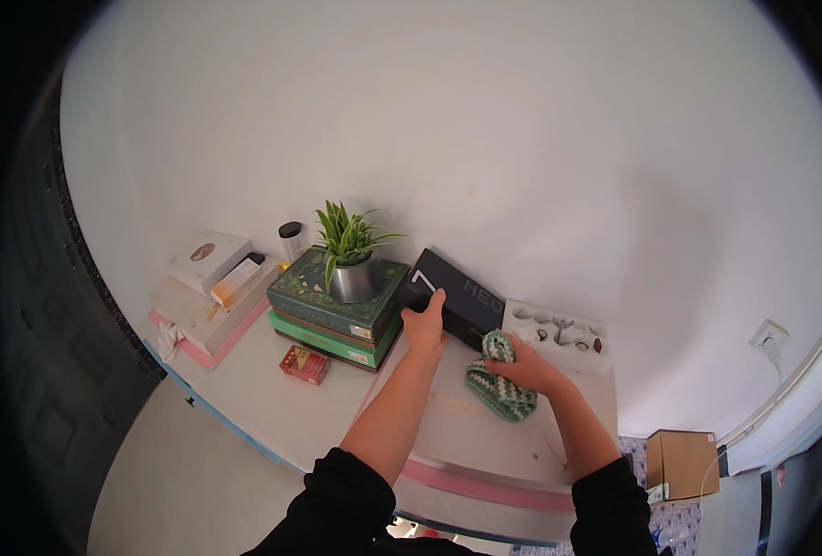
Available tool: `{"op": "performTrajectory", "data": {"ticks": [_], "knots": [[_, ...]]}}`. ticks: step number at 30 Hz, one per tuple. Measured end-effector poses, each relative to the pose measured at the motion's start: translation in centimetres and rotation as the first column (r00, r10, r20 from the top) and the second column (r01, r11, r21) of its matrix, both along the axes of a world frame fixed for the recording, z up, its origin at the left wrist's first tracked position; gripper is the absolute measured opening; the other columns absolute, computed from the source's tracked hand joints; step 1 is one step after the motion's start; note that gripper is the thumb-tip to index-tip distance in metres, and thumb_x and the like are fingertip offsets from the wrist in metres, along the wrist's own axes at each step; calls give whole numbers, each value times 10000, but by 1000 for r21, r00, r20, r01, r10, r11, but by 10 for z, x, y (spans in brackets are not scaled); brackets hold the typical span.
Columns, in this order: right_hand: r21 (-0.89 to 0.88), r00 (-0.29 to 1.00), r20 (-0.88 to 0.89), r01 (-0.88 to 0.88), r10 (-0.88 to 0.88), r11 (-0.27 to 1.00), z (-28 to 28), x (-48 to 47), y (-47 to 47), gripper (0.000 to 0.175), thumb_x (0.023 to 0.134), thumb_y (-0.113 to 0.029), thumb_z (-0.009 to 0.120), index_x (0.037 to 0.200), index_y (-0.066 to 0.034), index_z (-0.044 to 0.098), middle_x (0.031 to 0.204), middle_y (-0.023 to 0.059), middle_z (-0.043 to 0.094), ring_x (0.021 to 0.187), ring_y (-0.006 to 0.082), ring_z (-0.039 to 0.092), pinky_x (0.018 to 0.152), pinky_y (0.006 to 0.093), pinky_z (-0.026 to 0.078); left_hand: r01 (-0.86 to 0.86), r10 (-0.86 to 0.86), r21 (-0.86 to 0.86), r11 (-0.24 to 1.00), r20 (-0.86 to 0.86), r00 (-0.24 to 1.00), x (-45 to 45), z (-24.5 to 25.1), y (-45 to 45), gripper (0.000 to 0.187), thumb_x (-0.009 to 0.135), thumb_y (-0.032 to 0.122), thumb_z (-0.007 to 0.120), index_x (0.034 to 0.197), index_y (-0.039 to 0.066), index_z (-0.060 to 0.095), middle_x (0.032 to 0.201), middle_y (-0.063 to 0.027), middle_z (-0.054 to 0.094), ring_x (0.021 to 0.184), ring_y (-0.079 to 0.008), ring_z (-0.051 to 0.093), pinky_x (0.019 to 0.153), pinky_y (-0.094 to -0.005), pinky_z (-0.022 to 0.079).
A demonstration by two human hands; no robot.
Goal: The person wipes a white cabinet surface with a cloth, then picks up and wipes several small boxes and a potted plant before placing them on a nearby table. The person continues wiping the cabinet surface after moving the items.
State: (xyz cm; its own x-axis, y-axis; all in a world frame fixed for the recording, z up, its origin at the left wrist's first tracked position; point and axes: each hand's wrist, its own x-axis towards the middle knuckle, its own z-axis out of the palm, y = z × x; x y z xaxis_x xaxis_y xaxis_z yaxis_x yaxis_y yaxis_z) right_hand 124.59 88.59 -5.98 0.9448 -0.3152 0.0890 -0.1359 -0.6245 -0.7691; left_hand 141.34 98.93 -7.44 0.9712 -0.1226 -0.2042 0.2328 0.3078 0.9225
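A black box (468,295) with large print on its face stands tilted near the wall. My left hand (425,325) grips it, thumb across the front and the other fingers partly hidden behind the edge. In my right hand (526,368) is a bunched green-and-white patterned cloth (500,403), its upper fold at the box's lower right corner. Left of the box, a potted spider plant (352,278) in a silvery metal pot sits on a stack of dark green and bright green boxes (327,330). Behind my right hand lies a white tray (595,358) holding small items.
A small red box (305,365) lies before the stack. Farther left are a white box (209,260), an orange-and-white carton (237,283) and a black-lidded jar (291,240). The wall (494,125) rises behind. A cardboard box (682,464) stands on the floor at right.
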Motion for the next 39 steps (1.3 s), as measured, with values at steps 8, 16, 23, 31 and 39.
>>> {"op": "performTrajectory", "data": {"ticks": [8, 16, 23, 31, 39], "knots": [[371, 997, -1, 77, -83, 925, 74, -82, 33, 433, 866, -314, 554, 1155, 1, 486, 979, 74, 597, 926, 154, 534, 812, 301, 437, 99, -81, -126, 987, 141, 987, -50, 33, 70, 575, 739, 398, 676, 1063, -20, 451, 899, -79, 507, 788, -154, 518, 595, -275, 457], [-501, 904, 372, 7, 208, 866, 55, -110, 151, 659, 770, -372, 623, 1278, -21, 393, 1365, 166, 330, 1266, 301, 320, 1011, 456, 272, 421, -402, -133, 897, 148, 904, -107, 22, 158, 462, 794, 316, 642, 1046, -19, 445, 829, -85, 565, 677, -122, 562, 574, -230, 451], [-639, 954, 296, 160, 48, 752, 12, -121, 256, 658, 667, -306, 703, 1252, -125, 462, 1361, 129, 353, 1259, 345, 314, 970, 570, 237, 658, -643, 74, 749, 321, 696, -135, -32, 245, 363, 825, 177, 607, 1086, -38, 474, 854, -94, 603, 745, -98, 554, 636, -226, 452], [-568, 949, 299, 260, -99, 781, -14, -158, 348, 567, 661, -261, 707, 1186, -138, 529, 1284, 110, 441, 1174, 323, 415, 899, 463, 370, 737, -735, -113, 666, 71, 675, -164, -53, 311, 352, 841, 189, 589, 1092, -36, 489, 866, -82, 603, 747, -97, 564, 661, -221, 459], [-479, 875, 322, 479, -361, 735, -13, -207, 391, 602, 615, -279, 743, 1182, -232, 547, 1345, 179, 327, 1186, 370, 364, 930, 468, 323, 922, -914, -68, 382, 119, 387, -205, -71, 346, 339, 834, 134, 579, 1124, -12, 481, 896, -81, 608, 766, -97, 557, 685, -232, 450]]}}
